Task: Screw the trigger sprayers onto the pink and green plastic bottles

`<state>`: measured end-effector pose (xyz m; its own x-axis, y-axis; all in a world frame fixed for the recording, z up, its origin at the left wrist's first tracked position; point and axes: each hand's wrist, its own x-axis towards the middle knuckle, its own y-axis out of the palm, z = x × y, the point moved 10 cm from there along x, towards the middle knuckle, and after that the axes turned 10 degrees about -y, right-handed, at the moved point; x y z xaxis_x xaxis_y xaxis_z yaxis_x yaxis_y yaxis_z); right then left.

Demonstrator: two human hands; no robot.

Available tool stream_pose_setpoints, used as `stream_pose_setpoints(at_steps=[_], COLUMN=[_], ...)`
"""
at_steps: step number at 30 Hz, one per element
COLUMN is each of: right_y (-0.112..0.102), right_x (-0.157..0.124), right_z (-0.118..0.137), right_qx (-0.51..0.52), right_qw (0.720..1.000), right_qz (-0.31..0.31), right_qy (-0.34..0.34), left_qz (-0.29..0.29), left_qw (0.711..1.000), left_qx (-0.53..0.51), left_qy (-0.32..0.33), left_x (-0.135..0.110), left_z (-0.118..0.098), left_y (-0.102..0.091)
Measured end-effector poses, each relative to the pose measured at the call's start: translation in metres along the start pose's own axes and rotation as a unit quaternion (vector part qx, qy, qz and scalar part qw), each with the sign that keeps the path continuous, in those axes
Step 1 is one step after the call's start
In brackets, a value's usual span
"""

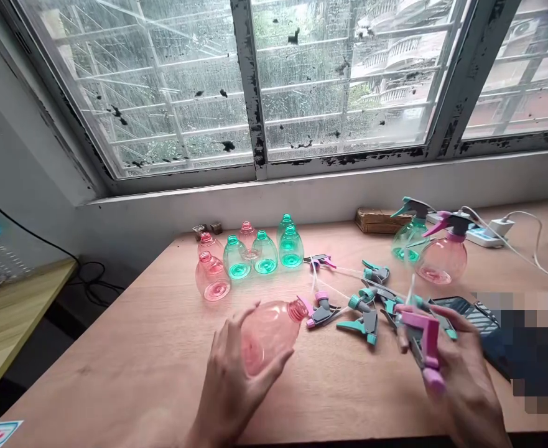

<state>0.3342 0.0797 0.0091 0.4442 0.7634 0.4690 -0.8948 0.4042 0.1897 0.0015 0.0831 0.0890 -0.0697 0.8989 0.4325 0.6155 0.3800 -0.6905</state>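
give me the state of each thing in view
pink translucent plastic bottle, uncapped, held tilted in left hand
pink-and-grey plastic trigger spray head, gripped in right hand
loose teal-and-grey trigger spray heads, lying on wooden table
clear teal plastic bottles, uncapped
clear pink plastic bottles, uncapped
pink spray bottle, trigger head fitted
teal spray bottle, trigger head fitted
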Motion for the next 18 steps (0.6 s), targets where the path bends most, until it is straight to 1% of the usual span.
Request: stream_pose_setpoints(at_steps=[1,3,5,7,8,11,13,16,18], right_y=[0.006,0.018,0.027,0.032,0.033,0.027,0.016,-0.004,-0.011], right_x=[-0.002,-0.008,-0.014,-0.019,-0.021,-0.023,-0.022,-0.016,-0.007], right_z=[-0.010,-0.023,-0.026,-0.023,-0.021,-0.014,-0.012,-0.008,0.008], right_qx=[0.038,0.126,0.161,0.178,0.188,0.226,0.216,0.127,0.046], right_qw=[0.998,0.982,0.968,0.957,0.953,0.947,0.957,0.982,0.995], right_qz=[0.030,0.076,0.123,0.159,0.168,0.157,0.118,0.051,0.034], right_qy=[0.043,0.115,0.148,0.165,0.169,0.168,0.155,0.128,0.079], left_qz=[-0.002,0.000,0.012,0.034,0.048,0.097,0.102,0.075,0.074], left_qw=[1.000,0.999,0.999,0.998,0.998,0.992,0.987,0.974,0.962], left_qx=[0.002,-0.005,-0.024,-0.042,-0.050,-0.076,-0.111,-0.195,-0.244], left_qy=[0.011,0.033,0.037,0.016,0.000,-0.040,-0.056,-0.088,-0.099], left_x=[-0.007,-0.016,-0.019,-0.018,-0.017,-0.020,-0.024,-0.029,-0.032], left_z=[0.003,0.006,0.008,0.013,0.016,0.025,0.029,0.039,0.042], left_y=[0.003,0.010,0.015,0.021,0.025,0.036,0.039,0.037,0.036])
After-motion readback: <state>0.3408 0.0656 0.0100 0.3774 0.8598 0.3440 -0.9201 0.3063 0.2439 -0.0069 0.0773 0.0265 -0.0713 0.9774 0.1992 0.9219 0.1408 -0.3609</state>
